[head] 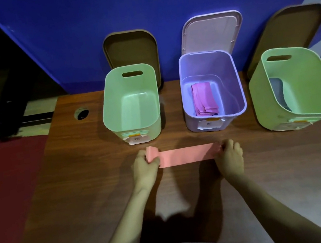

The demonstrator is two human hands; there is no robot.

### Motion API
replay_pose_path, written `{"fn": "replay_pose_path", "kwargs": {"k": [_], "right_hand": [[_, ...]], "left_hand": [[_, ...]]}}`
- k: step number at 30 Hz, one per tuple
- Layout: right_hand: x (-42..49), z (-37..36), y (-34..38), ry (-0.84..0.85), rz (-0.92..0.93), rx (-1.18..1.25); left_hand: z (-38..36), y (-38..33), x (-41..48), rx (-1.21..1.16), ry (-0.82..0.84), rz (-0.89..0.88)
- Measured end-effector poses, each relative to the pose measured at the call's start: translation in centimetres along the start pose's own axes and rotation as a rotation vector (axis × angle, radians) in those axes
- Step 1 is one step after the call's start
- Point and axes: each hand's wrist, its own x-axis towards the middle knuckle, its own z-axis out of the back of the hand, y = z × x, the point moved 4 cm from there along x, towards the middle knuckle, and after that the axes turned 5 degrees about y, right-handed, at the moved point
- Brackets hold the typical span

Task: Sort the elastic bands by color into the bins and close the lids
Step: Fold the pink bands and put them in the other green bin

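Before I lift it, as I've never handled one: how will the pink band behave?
Probably floppy: the pink band lies flat on the table and its end curls over at the left hand. Likely light: it looks thin as ribbon. Lifted by its ends, it would probably sag midway.

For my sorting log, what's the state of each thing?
Left green bin: open, empty.
Purple bin: open, purple bands inside.
Right green bin: open, greyish item inside.
Purple lid: raised.
Left brown lid: off.
Right brown lid: off.
Pink band: stretched.
Left hand: grips band.
Right hand: grips band.
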Motion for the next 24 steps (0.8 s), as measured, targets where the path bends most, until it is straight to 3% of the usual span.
{"fn": "replay_pose_path", "kwargs": {"k": [4,10,22,24], "right_hand": [[1.2,0.1,-0.8,0.127,-0.044,0.117],[2.3,-0.1,-1.4,0.247,-0.076,0.098],[3.3,1.9,-2.4,0.332,-0.087,0.302],[3.4,3.1,-2.3,0.263,-0.006,0.283]], "left_hand": [[-4.3,-2.3,-0.3,0.028,0.097,-0.063],[-10.5,-5.1,-0.4,0.191,0.169,-0.125],[-16.3,-6.0,-0.6,0.314,0.339,-0.098],[-16.3,-6.1,-0.8,0.335,0.366,-0.089]]}}
